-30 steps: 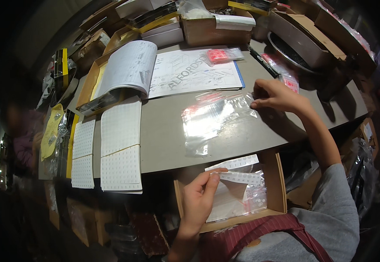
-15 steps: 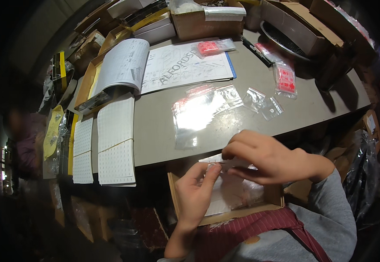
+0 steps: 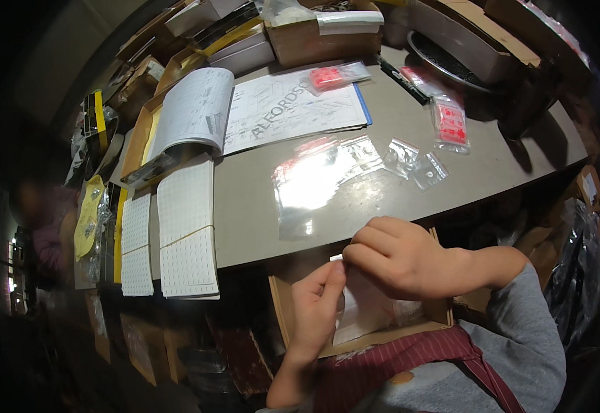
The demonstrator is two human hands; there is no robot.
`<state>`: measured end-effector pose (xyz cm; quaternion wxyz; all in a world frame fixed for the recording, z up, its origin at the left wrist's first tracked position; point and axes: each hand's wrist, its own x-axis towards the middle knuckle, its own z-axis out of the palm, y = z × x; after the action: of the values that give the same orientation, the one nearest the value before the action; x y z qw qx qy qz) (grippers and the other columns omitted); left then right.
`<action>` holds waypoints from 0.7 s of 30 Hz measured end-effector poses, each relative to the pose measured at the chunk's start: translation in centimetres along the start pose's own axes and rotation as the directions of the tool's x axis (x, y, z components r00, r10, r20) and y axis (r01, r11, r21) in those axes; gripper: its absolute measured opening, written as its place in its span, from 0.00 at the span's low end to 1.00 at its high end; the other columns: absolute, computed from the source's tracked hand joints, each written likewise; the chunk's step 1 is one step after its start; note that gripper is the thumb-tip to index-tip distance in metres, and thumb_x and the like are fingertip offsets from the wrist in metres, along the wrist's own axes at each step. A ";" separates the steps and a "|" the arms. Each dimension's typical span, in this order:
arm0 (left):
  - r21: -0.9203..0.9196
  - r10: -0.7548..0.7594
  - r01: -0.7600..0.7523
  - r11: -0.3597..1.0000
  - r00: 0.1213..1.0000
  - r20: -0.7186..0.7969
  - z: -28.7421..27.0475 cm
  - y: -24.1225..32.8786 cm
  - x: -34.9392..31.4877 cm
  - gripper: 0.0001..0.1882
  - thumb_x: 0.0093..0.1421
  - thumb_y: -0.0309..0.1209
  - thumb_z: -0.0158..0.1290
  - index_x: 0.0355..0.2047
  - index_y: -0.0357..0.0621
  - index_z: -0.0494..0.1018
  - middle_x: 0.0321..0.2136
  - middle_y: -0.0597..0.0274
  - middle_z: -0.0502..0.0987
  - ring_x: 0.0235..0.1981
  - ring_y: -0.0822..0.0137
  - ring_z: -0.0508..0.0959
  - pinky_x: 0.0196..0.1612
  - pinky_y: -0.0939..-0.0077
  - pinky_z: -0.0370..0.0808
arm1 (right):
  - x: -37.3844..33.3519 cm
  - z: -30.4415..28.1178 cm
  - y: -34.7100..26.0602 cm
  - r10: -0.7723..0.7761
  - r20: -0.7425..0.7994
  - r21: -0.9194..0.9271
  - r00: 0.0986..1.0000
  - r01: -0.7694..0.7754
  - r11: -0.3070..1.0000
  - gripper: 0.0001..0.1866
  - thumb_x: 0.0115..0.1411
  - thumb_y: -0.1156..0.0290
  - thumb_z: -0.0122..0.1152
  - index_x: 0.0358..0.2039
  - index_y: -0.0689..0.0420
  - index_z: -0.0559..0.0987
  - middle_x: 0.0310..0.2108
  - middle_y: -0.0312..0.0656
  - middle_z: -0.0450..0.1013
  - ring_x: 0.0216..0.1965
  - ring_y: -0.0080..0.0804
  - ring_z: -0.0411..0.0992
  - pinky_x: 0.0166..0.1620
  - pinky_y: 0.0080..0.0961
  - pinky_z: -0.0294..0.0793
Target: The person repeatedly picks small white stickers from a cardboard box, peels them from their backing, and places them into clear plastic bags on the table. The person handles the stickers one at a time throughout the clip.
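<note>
both the left hand and right hand pinch a small clear bag over the cardboard box at six o'clock, likely so spills land inside.

small clear plastic bag, pinched between both hands; over shallow cardboard box

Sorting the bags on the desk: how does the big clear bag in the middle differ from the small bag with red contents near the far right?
The big clear bag is larger, looks empty and glares white; the small bag holds red pieces. The big one lies mid-table, the small one farther right. Both are clear plastic, lying flat, untouched by either hand.
</note>
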<state>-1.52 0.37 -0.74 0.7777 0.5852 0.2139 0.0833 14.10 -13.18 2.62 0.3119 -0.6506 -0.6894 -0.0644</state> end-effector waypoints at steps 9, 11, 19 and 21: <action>-0.149 -0.047 0.043 0.988 0.999 -0.022 0.0 0.0 0.6 0.14 0.71 0.31 0.55 0.43 0.29 0.82 0.31 0.70 0.79 0.31 0.81 0.72 0.37 0.84 0.67 | -0.2 -3.6 5.7 0.014 -0.102 0.073 0.995 -0.007 0.997 0.12 0.50 0.78 0.63 0.38 0.61 0.77 0.37 0.47 0.75 0.38 0.45 0.76 0.42 0.37 0.77; -0.158 -0.036 0.028 0.987 0.998 -0.044 -0.2 -0.4 0.5 0.14 0.71 0.31 0.55 0.42 0.29 0.82 0.31 0.71 0.79 0.31 0.82 0.71 0.37 0.84 0.67 | 0.3 -5.7 8.7 0.517 0.026 0.149 0.856 -0.514 0.844 0.11 0.62 0.68 0.61 0.41 0.61 0.79 0.31 0.47 0.75 0.33 0.38 0.77 0.37 0.33 0.76; -0.062 -0.016 0.014 0.998 0.999 -0.040 -0.6 -1.2 0.9 0.14 0.73 0.33 0.55 0.45 0.33 0.83 0.21 0.82 0.67 0.20 0.88 0.56 0.22 0.84 0.48 | 1.0 -6.7 13.5 0.618 0.246 -0.158 0.746 -0.599 0.785 0.14 0.61 0.66 0.65 0.41 0.64 0.79 0.31 0.48 0.79 0.33 0.41 0.79 0.38 0.36 0.76; -0.087 -0.011 0.007 0.996 0.999 -0.049 -0.5 -1.2 0.7 0.14 0.73 0.33 0.56 0.45 0.33 0.83 0.21 0.82 0.67 0.19 0.88 0.56 0.22 0.84 0.49 | 1.0 -6.7 13.7 0.640 0.218 -0.227 0.737 -0.599 0.768 0.17 0.60 0.63 0.69 0.41 0.64 0.78 0.32 0.50 0.79 0.35 0.46 0.79 0.39 0.38 0.76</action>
<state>-1.23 0.73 -2.18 0.7973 0.5477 0.2317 0.1035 29.27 -13.65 4.11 0.1667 -0.8657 -0.4638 0.0878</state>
